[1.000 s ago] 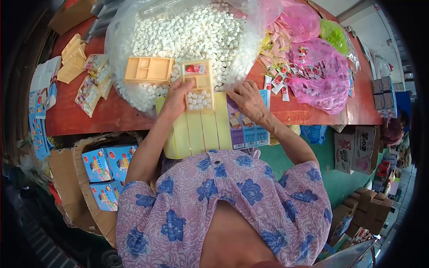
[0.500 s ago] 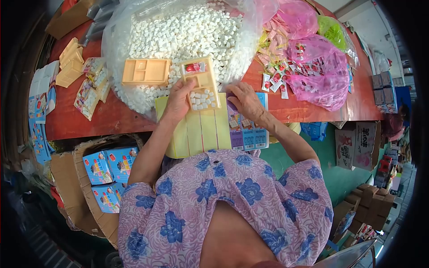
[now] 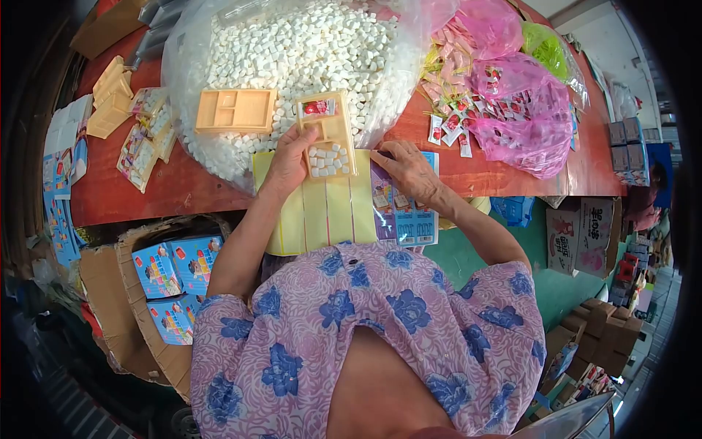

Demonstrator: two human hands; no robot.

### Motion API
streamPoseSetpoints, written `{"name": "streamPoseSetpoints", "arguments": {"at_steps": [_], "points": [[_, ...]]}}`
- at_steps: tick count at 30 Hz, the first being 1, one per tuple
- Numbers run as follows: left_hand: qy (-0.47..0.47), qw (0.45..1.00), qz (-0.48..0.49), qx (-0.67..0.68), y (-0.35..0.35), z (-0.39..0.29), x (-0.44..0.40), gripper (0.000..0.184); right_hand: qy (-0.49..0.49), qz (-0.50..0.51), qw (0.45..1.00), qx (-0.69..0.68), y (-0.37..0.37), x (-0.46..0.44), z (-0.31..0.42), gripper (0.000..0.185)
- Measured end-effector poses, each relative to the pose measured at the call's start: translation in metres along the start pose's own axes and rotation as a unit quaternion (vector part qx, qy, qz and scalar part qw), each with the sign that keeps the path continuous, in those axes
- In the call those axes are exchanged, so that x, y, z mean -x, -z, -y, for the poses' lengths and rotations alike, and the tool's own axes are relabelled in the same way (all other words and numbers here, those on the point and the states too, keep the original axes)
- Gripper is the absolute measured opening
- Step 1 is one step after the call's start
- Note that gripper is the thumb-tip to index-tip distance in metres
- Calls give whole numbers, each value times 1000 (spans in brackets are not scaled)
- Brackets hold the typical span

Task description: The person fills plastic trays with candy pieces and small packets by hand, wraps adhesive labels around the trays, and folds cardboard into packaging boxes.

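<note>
My left hand (image 3: 291, 159) is closed on a cream plastic compartment tray (image 3: 338, 130). White marshmallows (image 3: 328, 159) lie in its lower part, and a small red-and-white packet (image 3: 319, 107) is in the top one. Below the tray, a pale yellow sheet (image 3: 314, 212) with thin lengthwise lines rests towards my lap. Beside it are printed purple-and-blue label strips (image 3: 417, 219). At the top edge of the purple strip (image 3: 381, 186), my right hand (image 3: 411, 174) has its thumb and forefinger pinched together on it. Another cream tray (image 3: 235, 111) sits on the marshmallows.
A big clear bag of marshmallows (image 3: 292, 51) spreads over the red table (image 3: 117, 190). Filled trays (image 3: 144, 157) lie left; pink bags (image 3: 523, 139) with small packets (image 3: 452, 132) lie right. A cardboard carton (image 3: 110, 285) holding blue boxes (image 3: 157, 271) stands below left.
My right hand has come down slightly, and its fingers have closed at the purple strip's top edge. The tray in my left hand has barely shifted.
</note>
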State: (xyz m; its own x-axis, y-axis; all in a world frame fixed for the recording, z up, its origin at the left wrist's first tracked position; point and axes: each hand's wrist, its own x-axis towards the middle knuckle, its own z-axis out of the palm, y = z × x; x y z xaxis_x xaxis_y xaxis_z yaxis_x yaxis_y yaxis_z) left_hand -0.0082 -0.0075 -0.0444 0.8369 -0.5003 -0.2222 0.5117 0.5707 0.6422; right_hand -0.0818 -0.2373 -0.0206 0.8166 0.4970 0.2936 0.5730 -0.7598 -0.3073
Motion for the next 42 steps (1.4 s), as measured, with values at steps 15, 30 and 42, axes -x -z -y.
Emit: {"name": "streamPoseSetpoints", "arguments": {"at_steps": [15, 30, 42], "points": [[-33, 998, -47, -2, -9, 1, 1, 21, 59, -4, 998, 18, 36, 23, 39, 18], [-52, 997, -57, -23, -12, 4, -2, 22, -192, -508, 712, -445, 165, 27, 35, 13], [-25, 998, -56, 2, -28, 14, -7, 33, -225, -284, 601, -713, 42, -89, 29, 16]]}}
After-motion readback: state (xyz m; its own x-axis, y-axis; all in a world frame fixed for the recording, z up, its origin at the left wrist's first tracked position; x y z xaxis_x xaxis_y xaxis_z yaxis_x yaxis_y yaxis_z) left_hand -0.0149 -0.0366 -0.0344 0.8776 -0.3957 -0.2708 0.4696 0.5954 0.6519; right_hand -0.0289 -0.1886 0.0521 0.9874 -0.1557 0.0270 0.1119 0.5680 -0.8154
